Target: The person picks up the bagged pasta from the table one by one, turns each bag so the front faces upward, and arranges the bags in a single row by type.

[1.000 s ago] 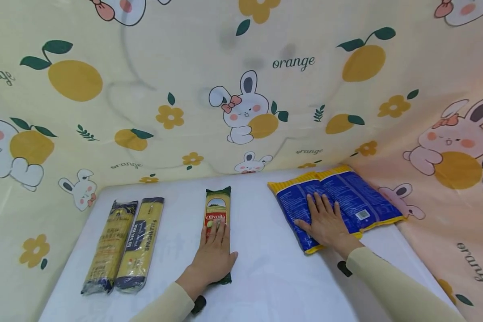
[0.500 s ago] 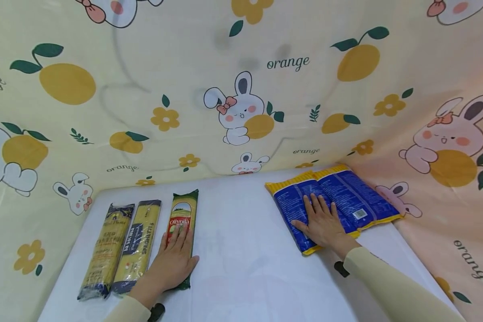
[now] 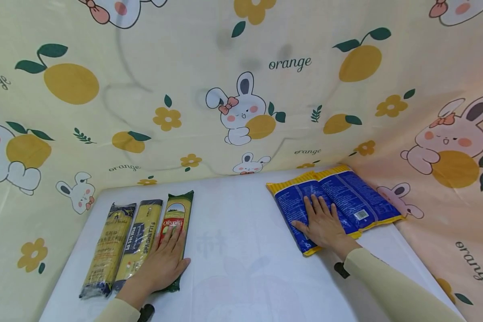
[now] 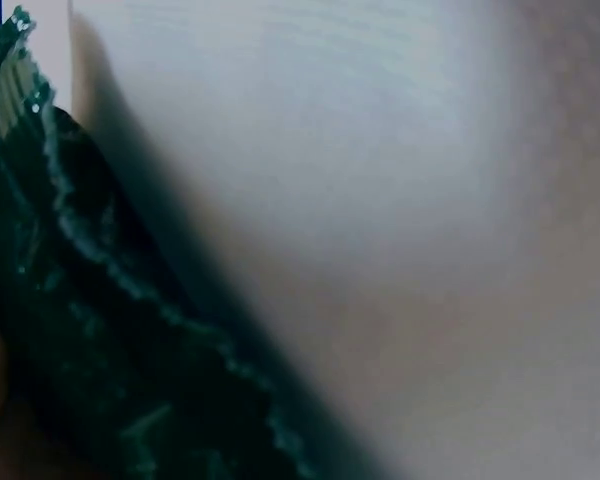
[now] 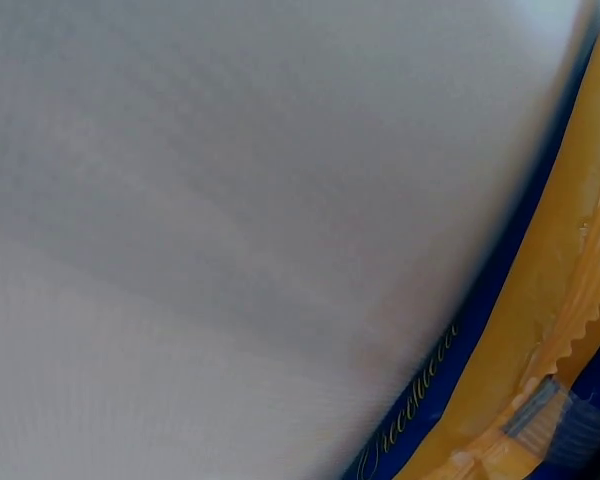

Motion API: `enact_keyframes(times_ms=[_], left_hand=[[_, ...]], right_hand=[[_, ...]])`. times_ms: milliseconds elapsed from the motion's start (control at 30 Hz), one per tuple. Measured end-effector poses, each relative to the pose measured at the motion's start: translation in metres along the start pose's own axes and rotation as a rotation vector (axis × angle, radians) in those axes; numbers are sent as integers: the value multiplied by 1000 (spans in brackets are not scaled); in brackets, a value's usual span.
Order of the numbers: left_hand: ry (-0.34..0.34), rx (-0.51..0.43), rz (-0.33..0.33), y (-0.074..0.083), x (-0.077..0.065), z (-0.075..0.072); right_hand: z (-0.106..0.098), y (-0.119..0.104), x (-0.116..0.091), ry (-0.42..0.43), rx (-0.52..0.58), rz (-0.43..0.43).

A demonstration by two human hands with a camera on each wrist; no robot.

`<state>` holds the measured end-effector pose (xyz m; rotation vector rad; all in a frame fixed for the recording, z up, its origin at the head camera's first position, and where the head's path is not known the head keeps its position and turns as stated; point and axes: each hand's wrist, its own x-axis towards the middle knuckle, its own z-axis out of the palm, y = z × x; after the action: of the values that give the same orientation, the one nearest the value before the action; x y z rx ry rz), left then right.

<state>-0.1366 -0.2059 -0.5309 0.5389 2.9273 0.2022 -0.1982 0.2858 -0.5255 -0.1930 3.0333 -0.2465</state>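
My left hand (image 3: pixel 163 264) lies flat with straight fingers on a green-ended Olivoilà spaghetti pack (image 3: pixel 179 209), covering its lower middle. That pack's crinkled dark green end (image 4: pixel 130 330) fills the lower left of the left wrist view. Directly to its left is a La Sicilia spaghetti pack (image 3: pixel 141 230), partly behind my hand. A third pasta pack (image 3: pixel 108 250) with dark blue ends lies at the far left. My right hand (image 3: pixel 322 226) rests with fingers spread on the left one of two blue and yellow bags (image 3: pixel 291 201). This bag's yellow edge (image 5: pixel 520 330) shows in the right wrist view.
The second blue and yellow bag (image 3: pixel 358 197) overlaps the first and reaches the table's right edge. Under everything is a white tabletop (image 3: pixel 241 250). A cloth backdrop (image 3: pixel 185 89) printed with rabbits and oranges rises behind the table and along its right side.
The Olivoilà pack has slid left under my left hand, from mid-table to beside the La Sicilia pack. My right hand and the blue bags have stayed in place.
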Motion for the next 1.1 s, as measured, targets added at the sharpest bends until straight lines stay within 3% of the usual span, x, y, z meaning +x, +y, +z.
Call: enact_keyframes(times_ms=[333, 633, 867, 1100], left_hand=[[11, -12, 11, 3, 0, 2], [1, -6, -6, 3, -2, 2], [0, -8, -7, 2, -2, 3], [7, -6, 2, 0, 0, 5]], right_hand=[[2, -3, -5, 3, 38, 30], [8, -24, -10, 44, 75, 45], [15, -57, -21, 25, 66, 24], [19, -109, -33, -33, 56, -21]])
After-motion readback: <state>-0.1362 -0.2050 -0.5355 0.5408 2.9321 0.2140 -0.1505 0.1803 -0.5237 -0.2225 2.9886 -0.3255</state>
